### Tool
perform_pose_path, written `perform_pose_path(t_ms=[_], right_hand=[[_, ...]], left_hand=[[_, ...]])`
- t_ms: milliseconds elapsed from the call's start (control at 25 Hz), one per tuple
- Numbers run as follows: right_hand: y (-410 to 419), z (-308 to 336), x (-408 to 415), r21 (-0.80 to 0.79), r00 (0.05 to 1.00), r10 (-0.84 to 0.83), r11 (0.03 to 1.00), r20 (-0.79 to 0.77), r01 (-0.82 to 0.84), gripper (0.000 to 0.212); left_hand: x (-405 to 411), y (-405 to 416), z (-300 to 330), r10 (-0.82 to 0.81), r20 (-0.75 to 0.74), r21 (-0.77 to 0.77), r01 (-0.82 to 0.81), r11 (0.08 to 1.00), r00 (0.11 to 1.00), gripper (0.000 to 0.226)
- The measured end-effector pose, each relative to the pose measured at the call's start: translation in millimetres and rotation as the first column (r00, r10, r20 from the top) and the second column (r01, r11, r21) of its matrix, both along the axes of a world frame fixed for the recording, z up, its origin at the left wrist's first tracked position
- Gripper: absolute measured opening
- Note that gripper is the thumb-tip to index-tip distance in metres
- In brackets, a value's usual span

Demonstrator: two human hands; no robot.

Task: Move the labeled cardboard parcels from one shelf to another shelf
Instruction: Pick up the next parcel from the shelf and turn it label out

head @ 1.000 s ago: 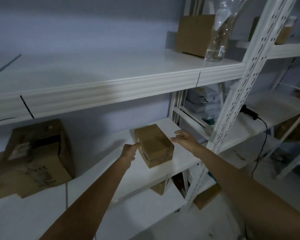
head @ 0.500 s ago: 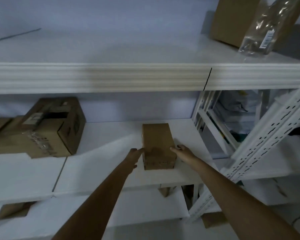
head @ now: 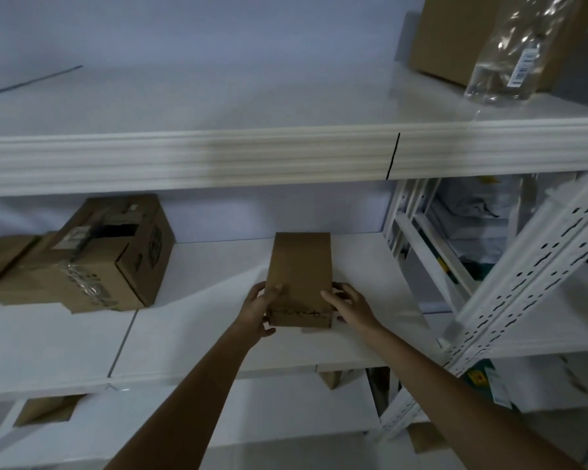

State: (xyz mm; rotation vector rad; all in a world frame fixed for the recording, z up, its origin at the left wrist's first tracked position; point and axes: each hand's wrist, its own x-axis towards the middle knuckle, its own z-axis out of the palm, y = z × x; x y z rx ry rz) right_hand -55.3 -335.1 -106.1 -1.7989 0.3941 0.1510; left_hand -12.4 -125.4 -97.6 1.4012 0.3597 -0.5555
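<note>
Grasp step: left hand (head: pixel 257 308) and right hand (head: pixel 348 301) clamp the near end of the small plain brown cardboard parcel (head: pixel 299 276), fingers closed on its sides. Parcel sits on the white middle shelf (head: pixel 197 320). Next, probably: lift clear, carry to another shelf.

Plain brown parcel (head: pixel 299 266), white shelf (head: pixel 218 320), pale blue-grey wall (head: pixel 150 35)

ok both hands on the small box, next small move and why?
Probably lift it straight up off the middle shelf. The left hand and right hand already clasp opposite sides of the small box, which looks to be resting on the shelf.
</note>
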Motion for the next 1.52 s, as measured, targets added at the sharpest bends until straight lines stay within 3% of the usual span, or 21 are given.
perform_pose_path(t_ms=[120, 200, 240, 320, 440, 520, 600, 760, 880, 960, 1080, 1200, 1280, 1400, 1520], right_hand=[[6.0, 18.8, -5.7, 0.112, 0.993, -0.037, 0.993, 0.112, 0.025, 0.025], [3.8, 26.9, -5.7, 0.189, 0.961, -0.190, 0.970, 0.200, 0.152, 0.024], [1.5, 29.6, -5.4, 0.252, 0.939, -0.279, 0.941, 0.200, 0.226, 0.023], [-1.4, 31.3, -3.9, 0.447, 0.921, -0.385, 0.835, 0.060, 0.320, 0.028], [11.7, 31.6, -3.9, 0.743, 0.947, -0.257, 0.593, -0.192, 0.311, 0.057], [26.3, 27.9, -5.8, 0.860, 0.982, -0.067, 0.475, -0.178, 0.188, 0.085], [40.0, 25.5, -9.5, 0.922, 0.994, 0.091, 0.387, -0.057, 0.017, 0.100], [53.3, 24.0, -8.5, 0.932, 0.996, 0.061, 0.352, 0.065, -0.082, 0.106], [53.8, 24.8, -6.4, 0.938, 0.997, 0.026, 0.338, 0.075, -0.079, 0.091], [48.3, 27.6, -4.2, 0.923, 0.999, 0.021, 0.383, 0.039, -0.044, 0.072], [35.0, 38.1, -2.1, 0.819, 0.998, 0.022, 0.573, -0.054, 0.032, 0.057], [24.0, 54.8, -1.7, 0.630, 0.989, 0.035, 0.774, -0.147, 0.067, 0.072], [23.7, 64.2, 0.3, 0.479, 0.983, 0.086, 0.878, -0.163, 0.002, 0.083], [30.1, 75.3, 0.4, 0.333, 0.975, 0.141, 0.940, -0.170, -0.078, 0.079], [22.9, 83.9, -5.8, 0.323, 0.982, 0.126, 0.943, -0.143, -0.074, 0.067]], left_hand=[[-0.4, 24.5, 10.2, 0.054, -0.055, -0.131, -0.060, 0.990, 0.997, 0.051], [-2.1, 42.6, 13.6, 0.065, -0.111, -0.288, -0.095, 0.953, 0.992, 0.059], [-3.9, 49.7, 14.7, 0.044, -0.137, -0.366, -0.092, 0.926, 0.990, 0.062], [-11.4, 56.8, 17.0, -0.048, -0.168, -0.499, -0.043, 0.866, 0.985, 0.068], [-29.8, 56.3, 20.8, -0.216, -0.170, -0.652, 0.055, 0.757, 0.961, 0.071], [-41.9, 53.1, 21.6, -0.325, -0.143, -0.723, 0.125, 0.679, 0.935, 0.071], [-52.0, 47.3, 22.4, -0.396, -0.107, -0.757, 0.183, 0.627, 0.912, 0.075], [-63.4, 42.4, 16.0, -0.438, -0.084, -0.797, 0.204, 0.568, 0.895, 0.080], [-65.1, 47.4, 16.7, -0.387, -0.129, -0.719, 0.183, 0.671, 0.913, 0.078], [-58.6, 56.1, 20.9, -0.312, -0.119, -0.543, 0.201, 0.816, 0.943, 0.074], [-34.6, 76.8, 33.3, -0.151, -0.035, -0.266, 0.137, 0.954, 0.988, 0.056], [-12.8, 92.6, 56.9, -0.151, 0.098, -0.226, 0.170, 0.959, 0.984, 0.063], [-6.6, 88.3, 70.1, -0.291, 0.185, -0.063, 0.306, 0.950, 0.939, 0.085], [-15.1, 69.2, 75.3, -0.446, 0.243, 0.147, 0.422, 0.895, 0.862, 0.106], [-19.0, 65.6, 67.4, -0.380, 0.257, 0.091, 0.370, 0.925, 0.888, 0.103]])
